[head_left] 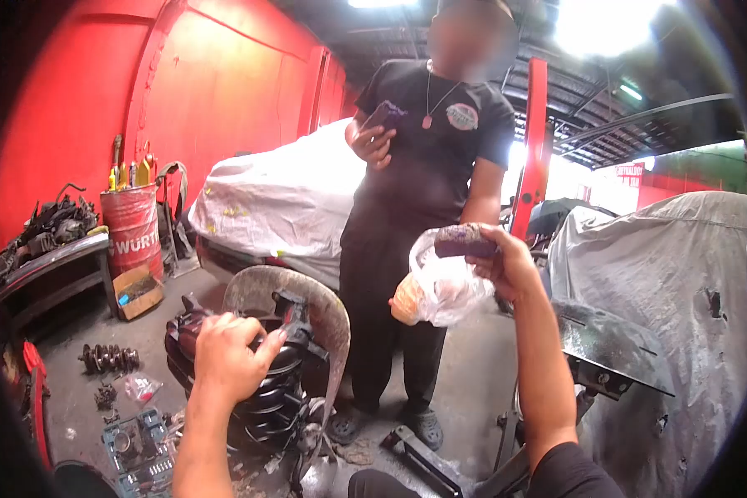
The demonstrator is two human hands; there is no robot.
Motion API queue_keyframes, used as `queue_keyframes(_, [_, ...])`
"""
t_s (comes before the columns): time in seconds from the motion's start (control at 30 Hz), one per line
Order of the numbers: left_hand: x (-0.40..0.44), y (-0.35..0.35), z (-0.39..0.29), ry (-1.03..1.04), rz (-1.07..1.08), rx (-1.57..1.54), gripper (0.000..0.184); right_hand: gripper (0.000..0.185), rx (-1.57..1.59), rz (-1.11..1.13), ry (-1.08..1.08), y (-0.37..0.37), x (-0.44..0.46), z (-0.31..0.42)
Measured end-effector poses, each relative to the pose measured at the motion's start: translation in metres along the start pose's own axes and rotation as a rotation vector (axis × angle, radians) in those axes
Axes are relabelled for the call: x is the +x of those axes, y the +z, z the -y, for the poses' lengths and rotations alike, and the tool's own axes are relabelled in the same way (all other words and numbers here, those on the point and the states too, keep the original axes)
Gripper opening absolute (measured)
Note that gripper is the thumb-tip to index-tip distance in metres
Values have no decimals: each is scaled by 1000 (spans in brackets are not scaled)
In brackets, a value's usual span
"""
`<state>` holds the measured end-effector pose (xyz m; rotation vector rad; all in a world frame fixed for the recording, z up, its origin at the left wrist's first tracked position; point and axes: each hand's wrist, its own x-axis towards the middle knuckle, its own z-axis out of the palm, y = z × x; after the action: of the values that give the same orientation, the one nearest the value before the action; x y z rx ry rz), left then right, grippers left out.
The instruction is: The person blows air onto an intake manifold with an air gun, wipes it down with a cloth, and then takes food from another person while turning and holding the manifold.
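One purple cake bar (461,241): clamped in right grip (509,261), jutting leftward | left grip (232,353): near black coil spring (267,408), closure unclear | red drum (133,220): "WÜRT" legible

"What can be read at 9 o'clock?"

"White capitals on the red drum (131,217), WURT, running off round its curve."

"And between 2 and 3 o'clock?"

"A sign (628,173) with 2 lines; the upper looks like REYNALDO, the lower is too small to tell."

"The badge (462,116) at 1 o'clock?"

"Printed on the co-worker's dark shirt (423,178), its lettering too blurred to read."
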<state>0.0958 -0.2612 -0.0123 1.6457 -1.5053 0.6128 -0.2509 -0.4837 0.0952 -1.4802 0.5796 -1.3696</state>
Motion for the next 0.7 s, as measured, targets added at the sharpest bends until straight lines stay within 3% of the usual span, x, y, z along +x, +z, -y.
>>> queue_keyframes(0.3, [2, -1, 0, 9, -26, 12, 37, 35, 685, 210, -26, 45, -92, -15])
queue_keyframes(0.5, [2, -3, -1, -69, 53, -3, 34, 66, 1000, 495, 105, 82, -138, -92])
queue_keyframes(0.6, [5, -5, 3, -104, 73, 18, 35, 76, 1029, 409, 159, 112, -165, -105])
queue_keyframes(0.7, [7, -7, 9, -146, 95, 24, 36, 74, 1314, 691, 186, 120, -189, -127])
